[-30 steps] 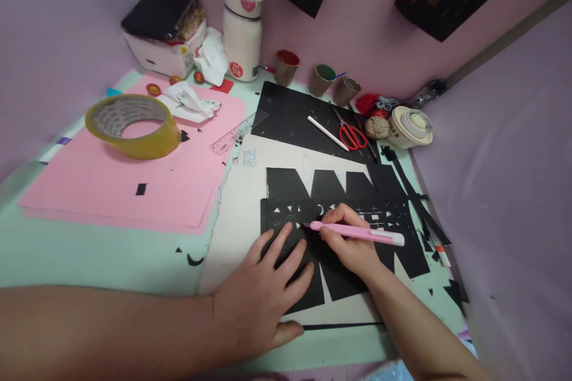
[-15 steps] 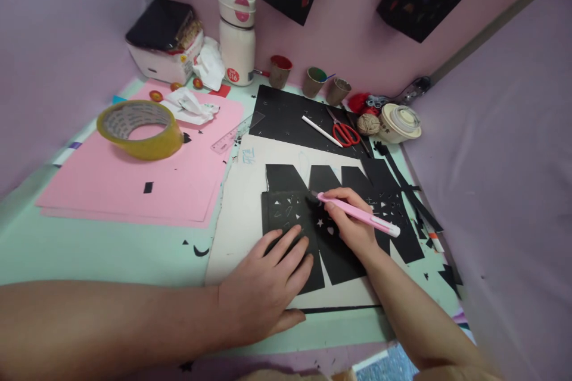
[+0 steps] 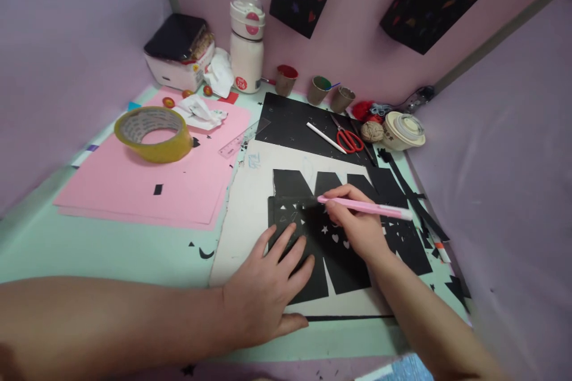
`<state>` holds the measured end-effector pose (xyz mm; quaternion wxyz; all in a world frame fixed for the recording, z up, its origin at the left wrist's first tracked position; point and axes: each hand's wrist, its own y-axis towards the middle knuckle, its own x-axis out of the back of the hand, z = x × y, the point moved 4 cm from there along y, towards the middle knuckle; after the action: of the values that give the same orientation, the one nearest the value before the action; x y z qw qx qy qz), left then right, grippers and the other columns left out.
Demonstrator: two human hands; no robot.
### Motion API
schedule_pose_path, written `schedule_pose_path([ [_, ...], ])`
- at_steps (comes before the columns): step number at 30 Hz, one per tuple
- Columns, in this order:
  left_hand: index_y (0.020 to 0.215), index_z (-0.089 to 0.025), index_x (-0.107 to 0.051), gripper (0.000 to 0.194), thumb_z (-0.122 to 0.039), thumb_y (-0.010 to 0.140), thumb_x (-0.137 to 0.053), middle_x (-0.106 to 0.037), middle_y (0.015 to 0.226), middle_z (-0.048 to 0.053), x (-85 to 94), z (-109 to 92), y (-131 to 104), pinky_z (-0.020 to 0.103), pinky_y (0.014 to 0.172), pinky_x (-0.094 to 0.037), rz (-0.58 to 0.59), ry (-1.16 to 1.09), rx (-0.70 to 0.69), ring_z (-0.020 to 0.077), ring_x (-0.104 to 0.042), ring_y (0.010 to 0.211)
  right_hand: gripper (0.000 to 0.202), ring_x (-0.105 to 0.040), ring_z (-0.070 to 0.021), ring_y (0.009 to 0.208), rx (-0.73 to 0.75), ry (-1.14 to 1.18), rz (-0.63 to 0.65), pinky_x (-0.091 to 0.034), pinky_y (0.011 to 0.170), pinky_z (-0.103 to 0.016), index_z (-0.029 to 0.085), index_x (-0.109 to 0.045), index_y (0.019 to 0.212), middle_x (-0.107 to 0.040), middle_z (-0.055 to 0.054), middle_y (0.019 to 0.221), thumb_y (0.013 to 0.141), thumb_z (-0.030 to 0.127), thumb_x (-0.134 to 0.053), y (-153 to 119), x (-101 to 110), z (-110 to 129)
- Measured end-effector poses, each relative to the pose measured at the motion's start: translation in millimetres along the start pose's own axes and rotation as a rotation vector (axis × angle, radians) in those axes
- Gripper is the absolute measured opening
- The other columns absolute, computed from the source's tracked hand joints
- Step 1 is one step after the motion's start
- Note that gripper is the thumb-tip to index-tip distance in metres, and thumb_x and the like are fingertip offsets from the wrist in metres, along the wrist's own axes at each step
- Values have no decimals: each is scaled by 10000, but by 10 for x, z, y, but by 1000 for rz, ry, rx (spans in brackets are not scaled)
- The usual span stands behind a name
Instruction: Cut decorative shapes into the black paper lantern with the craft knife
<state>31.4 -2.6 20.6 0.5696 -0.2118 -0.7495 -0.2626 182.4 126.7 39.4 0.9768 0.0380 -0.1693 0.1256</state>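
Observation:
My left hand (image 3: pixel 272 280) lies flat with fingers spread, pressing on the left part of a black paper cut-out (image 3: pixel 304 274) with tabs along its top and slits below. In my right hand (image 3: pixel 353 220) is a pink craft knife (image 3: pixel 364 206), gripped like a pen. Its tip end points left, just over the black paper near the fold below the tabs; the blade itself is hard to make out. Small hearts, a star and triangles are cut through the paper, and faint outlines are drawn near my left fingertips. Beneath lies a white board (image 3: pixel 239 220).
A yellow tape roll (image 3: pixel 179 146) sits on pink sheets (image 3: pixel 111 190) at left. Red-handled scissors (image 3: pixel 350 140) and a white pen (image 3: pixel 326 137) lie on a black sheet (image 3: pixel 286 116). Behind stand a bottle (image 3: pixel 247 59) and small cups (image 3: pixel 319 91). Black scraps (image 3: pixel 417 205) litter the right edge.
The view has shifted slightly, so the scene sits lower and further right. The craft knife's rear end has swung up, leaving it closer to level. My left hand stays on the paper.

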Motion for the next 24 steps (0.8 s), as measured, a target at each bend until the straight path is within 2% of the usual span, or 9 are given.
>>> schedule_pose_path([
  [4, 1330, -141, -548, 743, -713, 865, -454, -498, 1422, 207, 0, -6, 8, 620, 1100, -112, -2, 7, -2, 458, -338, 1374, 96, -528, -119, 567, -43, 46, 225, -401, 510, -240, 206, -669, 783, -621, 15, 646, 832, 250, -599, 106, -168, 97],
  [6, 1308, -149, -566, 741, -725, 853, -460, -503, 1421, 193, -13, -7, 10, 626, 1113, -71, -5, 3, 19, 458, -320, 1383, 94, -535, -121, 585, -35, 14, 272, -406, 523, -241, 198, -651, 739, -632, 10, 666, 800, 206, -580, 143, -222, 81],
  [9, 1317, -148, -553, 739, -718, 857, -461, -491, 1435, 192, -37, -18, 12, 632, 1117, -20, 4, -7, 9, 462, -286, 1400, 40, -525, -121, 594, 9, 7, 286, -402, 533, -240, 202, -587, 734, -603, 21, 679, 745, 163, -592, 159, -262, 2],
  [13, 1302, -167, -562, 736, -717, 814, -536, -493, 1440, 185, -43, 6, 21, 630, 1120, -12, 17, -38, 50, 455, -274, 1410, 146, -488, -121, 602, 80, 66, 317, -391, 553, -250, 218, -476, 709, -536, 37, 677, 735, 141, -598, 132, -287, -90],
  [17, 1307, -162, -556, 716, -701, 838, -514, -490, 1442, 192, -29, 0, 30, 624, 1112, -23, 16, -57, 21, 454, -286, 1405, 135, -484, -128, 595, 62, 54, 351, -382, 545, -260, 219, -482, 719, -548, 27, 670, 774, 161, -590, 120, -295, -137],
  [24, 1276, -198, -587, 723, -706, 762, -613, -512, 1437, 151, -48, -24, 37, 622, 1139, -19, 8, -70, 101, 429, -243, 1428, 133, -491, -131, 578, 47, 45, 356, -388, 534, -263, 220, -495, 721, -561, 24, 657, 787, 177, -601, 118, -297, -125],
])
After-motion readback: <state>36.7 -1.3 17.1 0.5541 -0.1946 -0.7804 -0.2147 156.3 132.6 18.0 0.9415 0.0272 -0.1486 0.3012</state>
